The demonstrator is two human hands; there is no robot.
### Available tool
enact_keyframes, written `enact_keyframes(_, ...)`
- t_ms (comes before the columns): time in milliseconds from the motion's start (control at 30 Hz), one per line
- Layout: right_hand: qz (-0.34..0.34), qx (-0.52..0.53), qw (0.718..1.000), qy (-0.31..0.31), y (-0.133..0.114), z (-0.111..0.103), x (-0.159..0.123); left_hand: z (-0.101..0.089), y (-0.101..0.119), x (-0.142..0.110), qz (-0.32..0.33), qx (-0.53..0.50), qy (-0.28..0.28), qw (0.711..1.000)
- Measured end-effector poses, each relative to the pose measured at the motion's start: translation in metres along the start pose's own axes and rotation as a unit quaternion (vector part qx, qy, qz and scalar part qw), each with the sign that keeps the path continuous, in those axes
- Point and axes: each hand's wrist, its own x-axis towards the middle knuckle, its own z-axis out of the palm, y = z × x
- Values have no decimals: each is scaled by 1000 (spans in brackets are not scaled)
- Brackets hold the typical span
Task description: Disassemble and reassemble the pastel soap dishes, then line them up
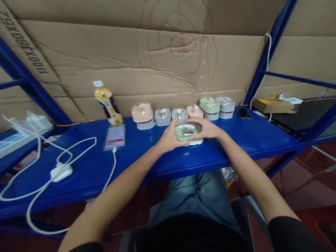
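A small green lidded box (188, 131) sits on the blue shelf (148, 161) in front of me. My left hand (168, 137) grips its left side and my right hand (208, 129) grips its right side, fingers curled round it. Behind it stands a row of similar small boxes: a peach one (142, 112) stacked on a grey one, two grey ones (162, 116), a small peach one (195, 111), a green one (209, 105) and a grey one (225, 103) stacked on others.
A yellow bottle (107, 103) stands at the back left. A phone (114, 137) lies on a white cable (66, 154) with a charger (61, 172). A power strip (6, 143) is far left, a dark phone (243, 112) and cardboard box (270, 105) right. Cardboard backs the shelf.
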Motion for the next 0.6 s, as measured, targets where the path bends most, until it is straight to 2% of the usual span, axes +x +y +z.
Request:
enact_keyframes(200,-52,-40,998,6,-4,1,1,1,5,0,20,6,-3,1000)
enact_keyframes(300,-57,-45,997,-1,-4,2,-1,1,9,-1,23,15,-15,1000)
enact_keyframes(600,-72,-33,997,8,-1,7,-4,-2,8,0,-14,21,-18,1000)
